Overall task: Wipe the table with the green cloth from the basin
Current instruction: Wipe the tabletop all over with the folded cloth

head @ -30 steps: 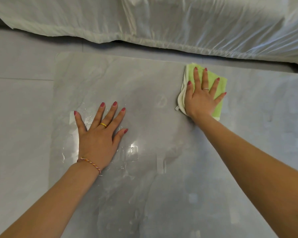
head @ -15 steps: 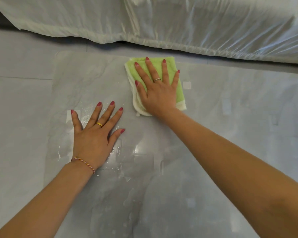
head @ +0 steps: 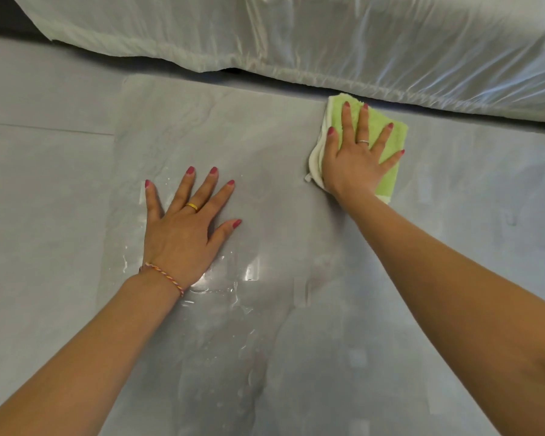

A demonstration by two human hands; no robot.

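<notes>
- Sweeping across the far strip of the desk (head: 296, 357), the stroke now sits at its right end, close under the draped white sheet (head: 328, 36); half a second ago it was near the middle, so this pass runs back and forth.
- Left hand (head: 183, 234) stays flat in the same spot, fingers (head: 183, 187) spread, bracing on a wet patch (head: 233, 278) that I judge not yet wiped.
- Right hand (head: 356, 158) presses down with fingers splayed, pinching nothing.
- Under that palm lies the folded green cloth (head: 390, 152), flat on the desk.
</notes>
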